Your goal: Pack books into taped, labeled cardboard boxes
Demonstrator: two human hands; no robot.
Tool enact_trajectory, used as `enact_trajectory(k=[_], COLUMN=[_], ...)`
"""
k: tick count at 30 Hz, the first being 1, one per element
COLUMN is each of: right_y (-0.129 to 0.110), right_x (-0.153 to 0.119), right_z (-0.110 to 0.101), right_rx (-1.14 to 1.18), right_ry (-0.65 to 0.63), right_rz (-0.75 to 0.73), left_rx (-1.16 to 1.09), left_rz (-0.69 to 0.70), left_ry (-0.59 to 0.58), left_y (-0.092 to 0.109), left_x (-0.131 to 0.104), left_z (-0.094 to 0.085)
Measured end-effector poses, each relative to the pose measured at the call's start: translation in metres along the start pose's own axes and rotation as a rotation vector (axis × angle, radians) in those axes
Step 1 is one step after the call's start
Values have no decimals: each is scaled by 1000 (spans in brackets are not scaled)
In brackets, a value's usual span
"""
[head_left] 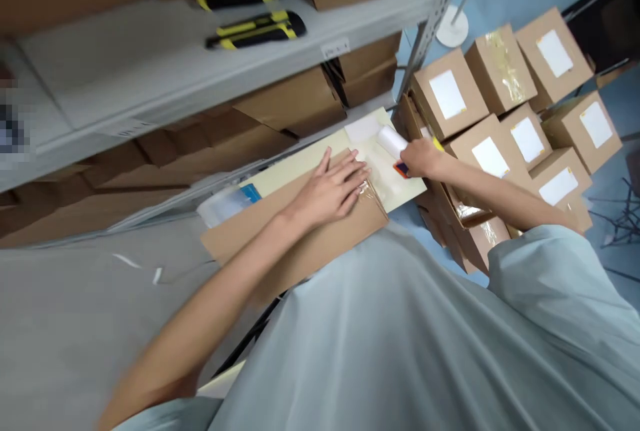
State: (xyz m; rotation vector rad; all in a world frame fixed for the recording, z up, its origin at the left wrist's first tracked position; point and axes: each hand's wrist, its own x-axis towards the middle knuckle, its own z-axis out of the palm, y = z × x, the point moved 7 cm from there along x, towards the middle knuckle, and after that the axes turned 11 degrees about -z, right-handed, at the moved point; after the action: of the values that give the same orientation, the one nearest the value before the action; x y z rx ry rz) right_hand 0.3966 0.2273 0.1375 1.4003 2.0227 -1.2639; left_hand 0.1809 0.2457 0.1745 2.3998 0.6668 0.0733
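A flat brown cardboard box [295, 231] lies on a pale yellow work surface [285, 168]. My left hand [333, 188] rests on its upper right part, fingers spread, beside a strip of shiny clear tape [369, 192]. To the right, my right hand [420, 158] is closed around a tape dispenser [401, 169] that shows orange and dark blue parts, with yellow behind the hand. Next to that hand lies a white roll [391, 142]. A clear and blue plastic packet [227, 206] sits at the surface's left end.
Above the work surface runs a grey metal shelf [175, 78] holding two black and yellow cutters [257, 29] and cardboard boxes. Several labelled boxes [493, 154] are stacked at the right. White scraps [157, 276] lie on the grey floor at left.
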Motion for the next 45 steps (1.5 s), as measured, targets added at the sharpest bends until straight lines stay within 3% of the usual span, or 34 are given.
enact_trajectory(k=[3,6,8,11,15,19,22,26,28,31,33,35,37,39,42,45], right_y=[-9,-35,-53,-84,-153,-233,-281,-319,-327,-334,-332,-321,-297,-259,-188,-140], right_x=[-16,-37,-45,-37,12,77,118,157,171,178,173,154,124,90,42,9], right_z=[-4,-23,-39,-62,-100,-152,-195,-233,-242,-245,-237,-213,-165,-96,6,69], right_rx=[-209,-246,-223,-180,-202,-305,-416,-481,-483,-479,-482,-481,-450,-371,-159,65], right_ry=[109,323,474,619,701,706,731,743,736,751,790,890,1029,1102,1135,1130], right_rz=[261,313,317,266,-21,-261,-260,-198,-169,-149,-152,-220,-359,-444,-236,66], left_rx=[31,4,-43,-155,-373,-635,-778,-804,-795,-757,-697,-600,-492,-423,-421,-422], left_rz=[-32,-77,-117,-193,-353,-487,-476,-442,-460,-537,-617,-711,-819,-960,-1204,-1358], left_ry=[44,171,328,613,967,1171,1268,1351,1370,1383,1370,1356,1340,1280,1057,783], left_y=[5,16,21,15,-27,-75,-91,-91,-91,-96,-99,-103,-103,-101,-90,-79], left_x=[-7,-20,-32,-53,-82,-110,-134,-176,-197,-229,-252,-275,-296,-309,-310,-295], left_z=[7,3,-11,-50,-118,-177,-205,-213,-204,-177,-150,-116,-78,-39,6,21])
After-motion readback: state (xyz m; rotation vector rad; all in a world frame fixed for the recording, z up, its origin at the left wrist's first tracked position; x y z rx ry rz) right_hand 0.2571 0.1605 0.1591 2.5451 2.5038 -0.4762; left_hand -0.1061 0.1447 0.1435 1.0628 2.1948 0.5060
